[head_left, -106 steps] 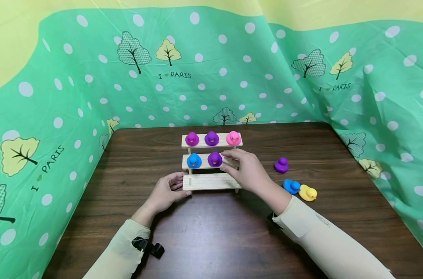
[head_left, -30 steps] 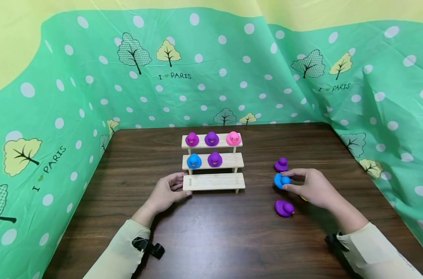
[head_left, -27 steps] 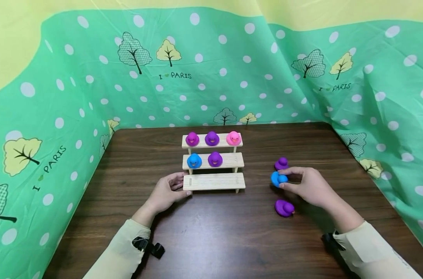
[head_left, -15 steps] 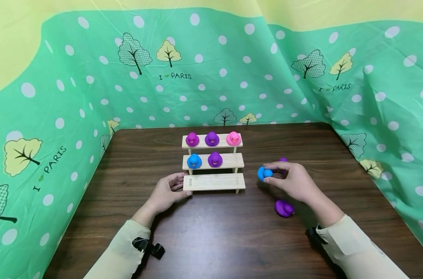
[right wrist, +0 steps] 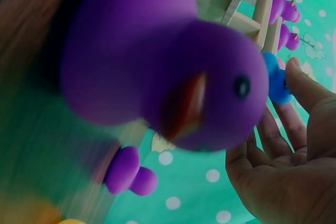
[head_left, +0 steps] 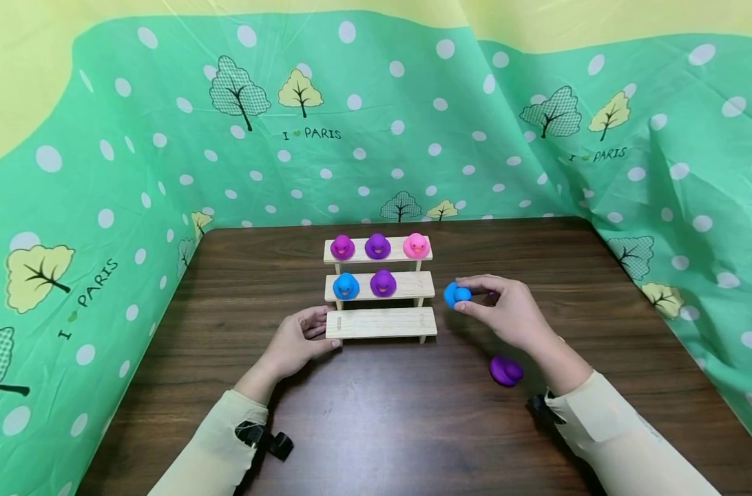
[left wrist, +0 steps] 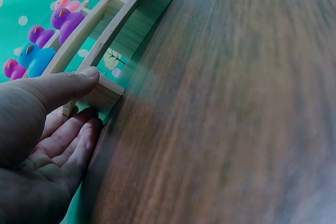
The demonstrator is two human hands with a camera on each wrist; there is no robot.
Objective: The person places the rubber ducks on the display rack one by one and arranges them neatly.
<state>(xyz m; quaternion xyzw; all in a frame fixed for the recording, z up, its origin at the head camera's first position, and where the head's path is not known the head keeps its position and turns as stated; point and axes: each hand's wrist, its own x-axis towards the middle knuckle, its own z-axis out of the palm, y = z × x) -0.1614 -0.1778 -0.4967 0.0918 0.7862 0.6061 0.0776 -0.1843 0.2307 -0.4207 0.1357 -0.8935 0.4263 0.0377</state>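
Between thumb and fingers, my right hand (head_left: 515,313) pinches a blue rubber duck (head_left: 455,295) just right of the shelf's middle tier. My left hand (head_left: 292,344) grips the left end of a three-tier wooden display shelf (head_left: 382,324), its thumb on the lowest board in the left wrist view. On the top tier stand a magenta duck (head_left: 342,247), a purple duck (head_left: 377,246) and a pink duck (head_left: 416,246). The middle tier carries another blue duck (head_left: 346,286) and a purple duck (head_left: 383,283); its right part is bare, as is the bottom tier.
One purple duck (head_left: 506,370) lies on the dark wooden table (head_left: 376,427), near the right forearm. Another purple duck (right wrist: 126,171) is mostly hidden behind the right hand in the head view. A yellow edge (right wrist: 72,221) shows low in the right wrist view.
My right hand left the middle tier, took hold of a blue duck on the right side of the table, and has carried it left and back toward the shelf. The left hand has stayed put.
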